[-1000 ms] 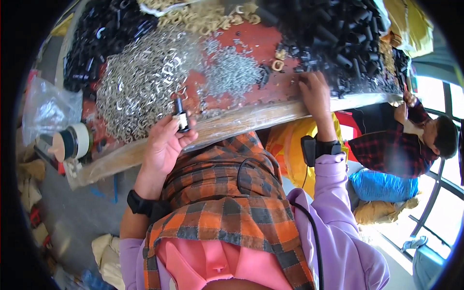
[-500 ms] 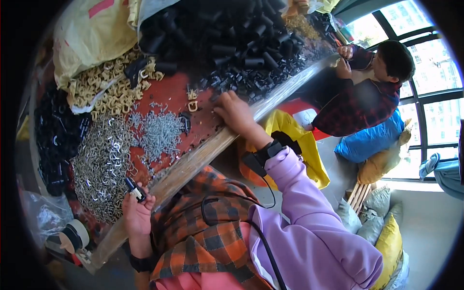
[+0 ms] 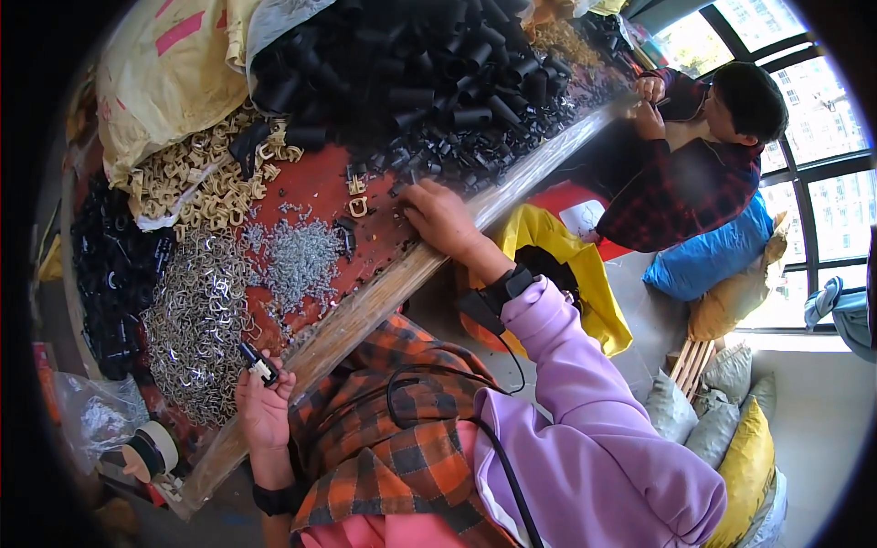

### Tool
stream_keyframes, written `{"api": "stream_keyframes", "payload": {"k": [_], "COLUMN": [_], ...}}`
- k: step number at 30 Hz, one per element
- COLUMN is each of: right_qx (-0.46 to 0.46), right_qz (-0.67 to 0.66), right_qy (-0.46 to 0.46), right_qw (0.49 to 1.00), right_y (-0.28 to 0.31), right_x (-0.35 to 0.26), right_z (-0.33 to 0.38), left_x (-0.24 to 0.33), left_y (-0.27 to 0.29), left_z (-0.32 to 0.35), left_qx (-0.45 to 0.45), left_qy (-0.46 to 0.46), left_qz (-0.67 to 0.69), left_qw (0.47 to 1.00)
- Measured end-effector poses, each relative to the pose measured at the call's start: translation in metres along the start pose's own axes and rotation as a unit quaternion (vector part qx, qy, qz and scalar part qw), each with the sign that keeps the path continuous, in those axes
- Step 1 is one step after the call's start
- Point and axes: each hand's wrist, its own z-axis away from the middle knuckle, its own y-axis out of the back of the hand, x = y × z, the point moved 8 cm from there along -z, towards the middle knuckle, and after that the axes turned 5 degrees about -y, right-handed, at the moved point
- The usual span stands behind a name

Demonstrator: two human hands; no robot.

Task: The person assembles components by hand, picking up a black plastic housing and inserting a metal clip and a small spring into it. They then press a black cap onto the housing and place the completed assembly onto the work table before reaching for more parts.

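Beside the table's near edge, my left hand (image 3: 265, 406) is closed around a small black plastic part (image 3: 249, 352) with a cream clip (image 3: 264, 371) in it. My right hand (image 3: 445, 221) rests on the red tabletop (image 3: 320, 187), fingers bent and pinched at the near side of a heap of small black clips (image 3: 429, 151). What its fingertips hold is too small to make out. To the left of that hand lie a loose cream U-shaped piece (image 3: 359, 206) and a few small dark pieces. A pile of grey screws (image 3: 301, 260) and a mound of shiny metal U-shaped clips (image 3: 196, 320) spread near my left hand.
Black tubes (image 3: 411, 96) are heaped at the back, beside a cream sack (image 3: 169, 91) and cream U-shaped pieces (image 3: 196, 178). A wooden edge (image 3: 375, 297) borders the table. A yellow bag (image 3: 598, 310) stands on the right, near a seated co-worker (image 3: 685, 187). A tape roll (image 3: 151, 450) sits lower left.
The view has shifted slightly. My right hand has moved a little to the left, its fingers still at the tabletop. My left hand keeps hold of the black part.
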Motion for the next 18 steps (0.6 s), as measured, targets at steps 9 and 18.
{"api": "stream_keyframes", "payload": {"k": [9,18], "right_qx": [0.07,0.101], "right_qz": [-0.096,-0.068], "right_qy": [-0.057,-0.027], "right_qw": [0.991,0.992], "right_y": [0.018,0.022], "right_x": [-0.001,-0.003], "right_z": [0.002,0.003], "left_x": [0.003,0.003], "left_y": [-0.002,-0.001], "left_z": [0.0,0.001], "left_qx": [-0.008,-0.017], "left_qy": [-0.004,-0.015], "left_qz": [-0.009,-0.007], "left_qw": [1.0,1.0]}}
